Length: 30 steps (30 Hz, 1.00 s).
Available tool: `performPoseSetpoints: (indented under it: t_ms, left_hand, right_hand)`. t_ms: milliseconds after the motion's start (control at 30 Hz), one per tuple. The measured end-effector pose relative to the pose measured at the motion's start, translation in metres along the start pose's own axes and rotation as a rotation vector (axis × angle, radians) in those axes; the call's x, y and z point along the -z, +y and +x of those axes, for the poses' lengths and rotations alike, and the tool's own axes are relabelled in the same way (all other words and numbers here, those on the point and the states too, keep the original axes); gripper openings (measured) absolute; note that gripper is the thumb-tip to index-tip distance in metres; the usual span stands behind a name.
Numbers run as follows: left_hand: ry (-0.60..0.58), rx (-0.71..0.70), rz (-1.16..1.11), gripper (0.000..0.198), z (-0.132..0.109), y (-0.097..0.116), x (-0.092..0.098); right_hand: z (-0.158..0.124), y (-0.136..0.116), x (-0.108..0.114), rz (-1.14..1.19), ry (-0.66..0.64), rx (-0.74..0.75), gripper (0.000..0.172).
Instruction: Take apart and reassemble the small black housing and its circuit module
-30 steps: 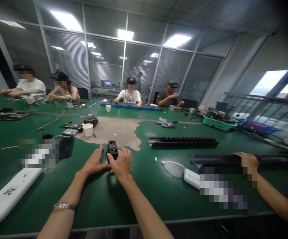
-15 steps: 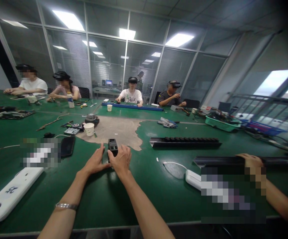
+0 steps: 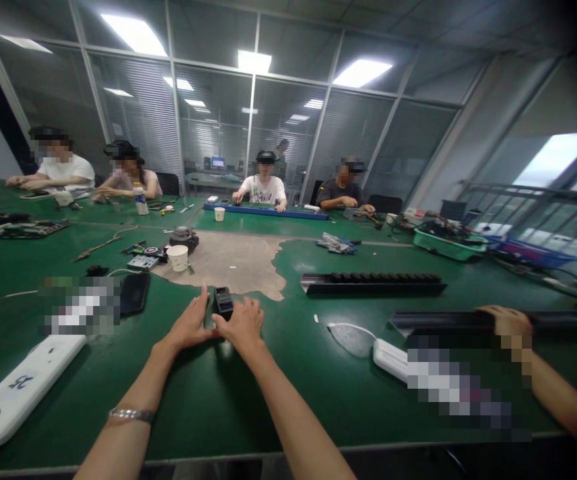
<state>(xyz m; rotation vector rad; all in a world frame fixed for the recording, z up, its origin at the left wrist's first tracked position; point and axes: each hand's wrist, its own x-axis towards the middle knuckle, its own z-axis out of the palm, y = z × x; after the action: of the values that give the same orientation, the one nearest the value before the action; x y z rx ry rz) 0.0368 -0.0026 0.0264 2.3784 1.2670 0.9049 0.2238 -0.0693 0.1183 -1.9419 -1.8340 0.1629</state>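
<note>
A small dark box-shaped device (image 3: pixel 223 299) with slots in its top stands on the green table in front of me, between my hands. My left hand (image 3: pixel 188 325) is at its left, fingers stretched forward and thumb pointing inward. My right hand (image 3: pixel 242 325) is at its right and near side, fingers apart and the thumb across in front of it. The two thumbs come close together or touch. Whether the right fingertips brush the device I cannot tell. The device's lower part is hidden behind the right hand.
A black phone (image 3: pixel 134 292) and a white power bank-like bar (image 3: pixel 23 393) lie left. Ahead stands a paper cup (image 3: pixel 177 258). Right are a black channel with dark pieces (image 3: pixel 373 284) and another black channel (image 3: pixel 438 323), with another person's hand (image 3: pixel 511 327) on it. Several people sit across.
The device has gone from being pinched by my right hand to sitting lower between my hands. My right fingers have loosened and spread. The left hand has hardly moved.
</note>
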Motion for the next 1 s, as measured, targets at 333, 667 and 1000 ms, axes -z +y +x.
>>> performPoseSetpoints:
  t_ms: [333,667,1000]
  left_hand:
    - [-0.030,0.002,0.014,0.129,0.000,-0.001,0.001]
    - [-0.035,-0.006,0.016,0.122,-0.001,-0.004,0.000]
    - [-0.035,0.028,0.007,0.138,0.000,0.001,0.004]
  right_hand:
    - [-0.007,-0.001,-0.013,0.018,0.174,0.040,0.048]
    - [-0.014,0.001,-0.024,0.043,0.210,0.023,0.050]
    - [0.005,0.005,0.013,0.186,0.400,0.033,0.045]
